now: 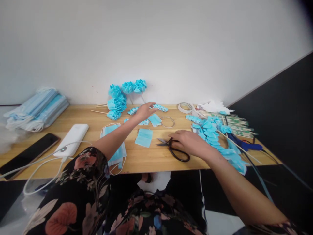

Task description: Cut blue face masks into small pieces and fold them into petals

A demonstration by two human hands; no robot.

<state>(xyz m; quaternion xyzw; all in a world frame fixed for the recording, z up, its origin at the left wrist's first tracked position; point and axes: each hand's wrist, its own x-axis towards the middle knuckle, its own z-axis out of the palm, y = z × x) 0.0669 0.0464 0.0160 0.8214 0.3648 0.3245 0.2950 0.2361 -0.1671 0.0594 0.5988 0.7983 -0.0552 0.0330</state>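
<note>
Scissors point(168, 143) lie on the table point(151, 156) just right of the blue square point(144, 137). Their long axis runs left to right, with the blade tips pointing left at the square and the black handle loops trailing right and a little nearer the body. The right hand point(189, 142) rests on the handles with its fingers curled over them; I cannot tell whether it grips them. The left hand point(143, 112) is beyond the square toward the wall, fingers stretched out, fingertips at a pleated blue strip point(160, 107).
</note>
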